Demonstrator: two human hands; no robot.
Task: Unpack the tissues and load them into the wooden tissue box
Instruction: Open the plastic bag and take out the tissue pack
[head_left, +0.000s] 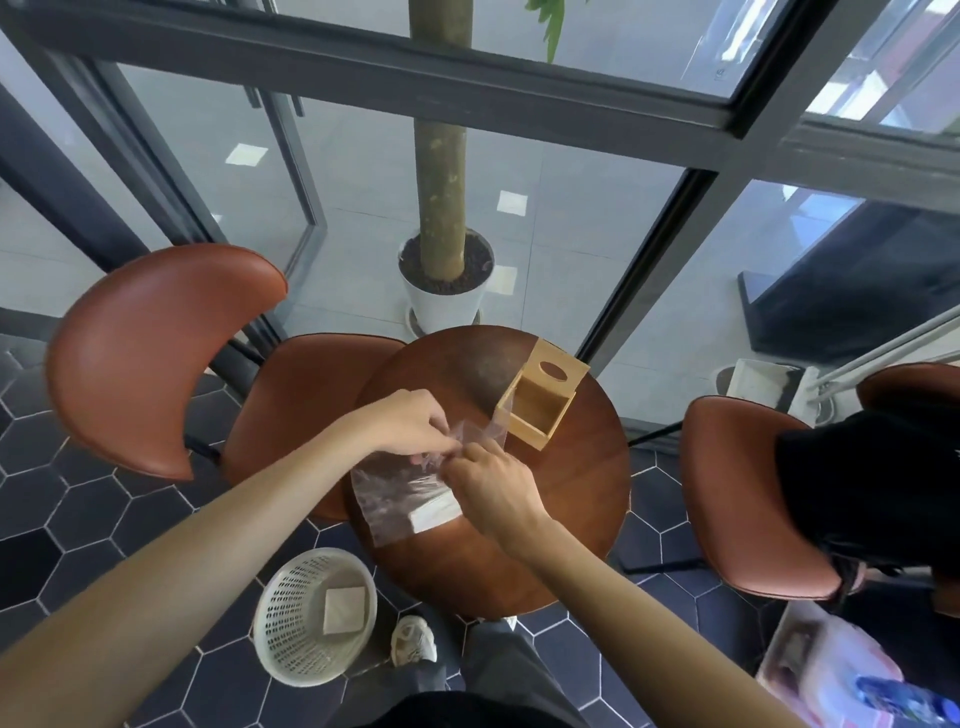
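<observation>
A pack of tissues in a clear plastic wrapper (395, 499) lies on the round wooden table (571, 493). The pale tissue stack (436, 512) shows at the wrapper's near right end. My left hand (410, 421) pinches the wrapper's far end from the left. My right hand (493, 488) pinches the same end from the right, fingertips close to the left hand's. The wooden tissue box (535, 410) stands open at the table's far side, its lid with an oval slot (558, 366) tilted up behind it.
A white mesh waste basket (291, 639) with a pale square item inside stands on the floor at the near left. Brown chairs (156, 353) flank the table. A potted tree (444, 291) stands behind it. A seated person in black (878, 467) is at the right.
</observation>
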